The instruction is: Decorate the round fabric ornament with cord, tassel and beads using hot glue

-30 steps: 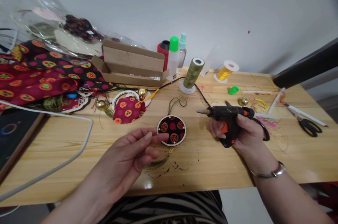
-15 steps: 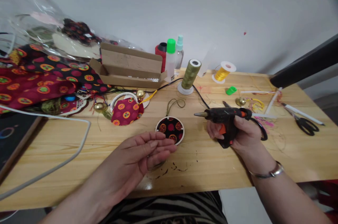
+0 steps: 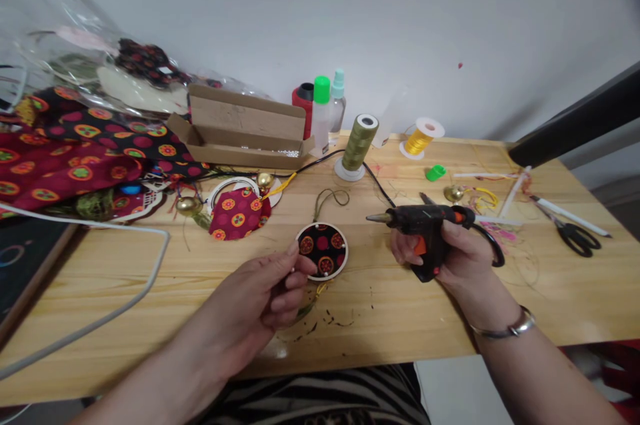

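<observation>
My right hand [image 3: 463,255] is wrapped round a black glue gun [image 3: 427,228], its nozzle pointing left. A round disc [image 3: 323,250] with a white rim and black patterned fabric lies flat on the table, small white dots near its edge. My left hand [image 3: 267,291] is at the disc's left edge, fingers curled in and thumb near the index finger; a tiny white bit seems to show between them, too small to name. A green cord loop [image 3: 333,198] runs from the disc's top, and a yellow and green tassel [image 3: 313,298] lies below it.
Behind stand an open cardboard box [image 3: 245,135], a green thread cone [image 3: 359,145], bottles [image 3: 321,115] and a yellow spool [image 3: 421,138]. Scissors [image 3: 575,235] lie right. Patterned fabric [image 3: 60,165] and a white cable [image 3: 155,271] are left. A black cord [image 3: 380,185] reaches the glue gun.
My left hand has curled its stretched fingers and drawn back slightly left, uncovering more of the disc and the tassel. My right hand keeps the glue gun in nearly the same place.
</observation>
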Demonstrator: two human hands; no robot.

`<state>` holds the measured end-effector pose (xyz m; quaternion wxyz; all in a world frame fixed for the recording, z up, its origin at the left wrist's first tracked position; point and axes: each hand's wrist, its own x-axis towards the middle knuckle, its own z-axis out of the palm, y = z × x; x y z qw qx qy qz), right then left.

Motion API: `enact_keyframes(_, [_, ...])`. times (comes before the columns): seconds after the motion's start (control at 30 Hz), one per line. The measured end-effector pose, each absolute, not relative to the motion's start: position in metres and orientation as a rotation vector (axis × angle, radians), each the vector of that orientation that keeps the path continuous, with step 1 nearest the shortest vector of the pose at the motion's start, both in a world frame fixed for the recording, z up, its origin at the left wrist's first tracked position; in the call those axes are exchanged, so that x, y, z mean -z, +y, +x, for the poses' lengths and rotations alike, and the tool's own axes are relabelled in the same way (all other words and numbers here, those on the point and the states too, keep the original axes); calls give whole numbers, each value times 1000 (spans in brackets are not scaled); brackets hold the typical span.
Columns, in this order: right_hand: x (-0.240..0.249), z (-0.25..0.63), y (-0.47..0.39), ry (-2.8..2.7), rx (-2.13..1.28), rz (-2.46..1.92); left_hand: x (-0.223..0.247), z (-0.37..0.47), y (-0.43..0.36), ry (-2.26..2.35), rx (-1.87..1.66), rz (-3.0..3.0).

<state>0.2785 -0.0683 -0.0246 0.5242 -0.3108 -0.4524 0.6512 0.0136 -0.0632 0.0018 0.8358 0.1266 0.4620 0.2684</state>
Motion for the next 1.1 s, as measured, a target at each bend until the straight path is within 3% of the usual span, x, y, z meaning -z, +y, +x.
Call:
enact_keyframes(0.5, [24, 278, -69, -1104, -1542, -775, -12, 16, -61, 921, -641, 264])
enact_keyframes(0.87, [24, 278, -70, -1084, -1570, -782, -17, 20, -62, 1157, -552, 694])
enact_keyframes(1.1, [26, 278, -72, -1075, -1581, -769, -15, 22, -51, 1084, -640, 420])
